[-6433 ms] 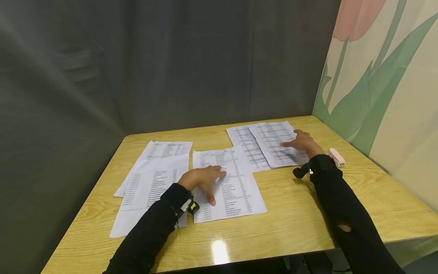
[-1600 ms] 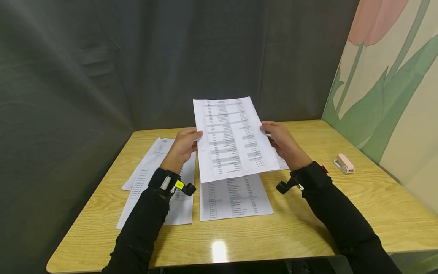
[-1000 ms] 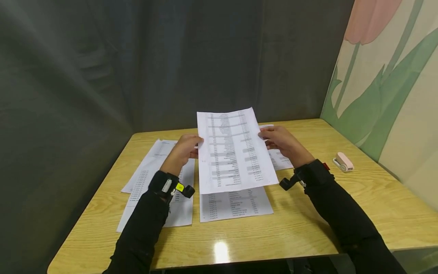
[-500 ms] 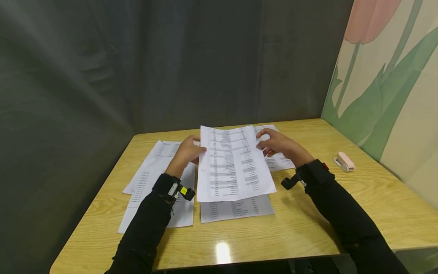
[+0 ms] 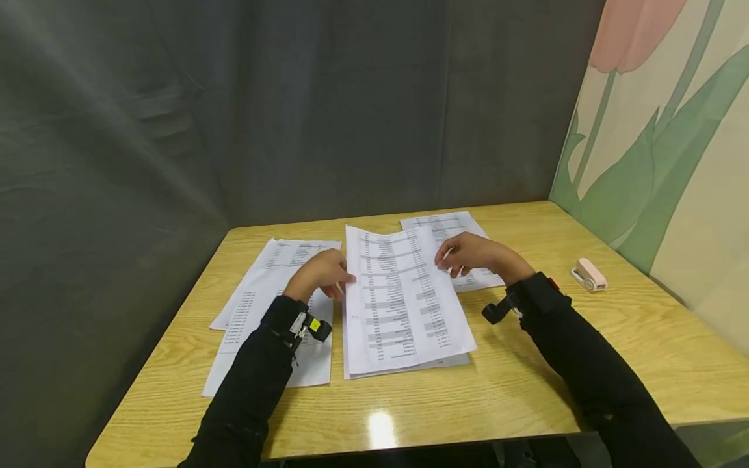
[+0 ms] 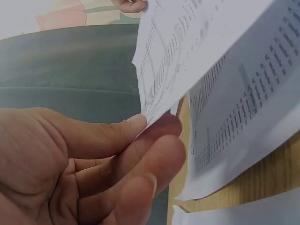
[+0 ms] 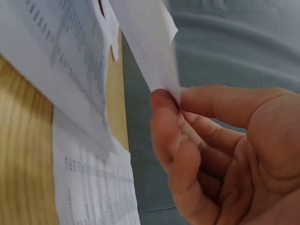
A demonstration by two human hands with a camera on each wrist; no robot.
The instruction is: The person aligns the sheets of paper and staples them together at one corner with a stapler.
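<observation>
A printed sheet [image 5: 398,296] covered in columns of text lies almost flat over another printed sheet [image 5: 453,359] in the middle of the wooden table [image 5: 526,383]. My left hand [image 5: 324,273] pinches its left edge between thumb and fingers [image 6: 154,136]. My right hand [image 5: 468,253] pinches its right edge [image 7: 161,70] the same way. Its near end rests on the lower sheet, while the pinched sides stay slightly lifted.
Two overlapping printed sheets [image 5: 263,305] lie at the left of the table, and another printed sheet [image 5: 450,227] lies behind my right hand. A small pink stapler [image 5: 589,274] sits near the right edge. Dark curtains stand behind and left; a tulip wall is at right.
Both hands have lowered the held sheet from upright in the air down onto the sheet in the middle of the table. The grip on both edges is unchanged.
</observation>
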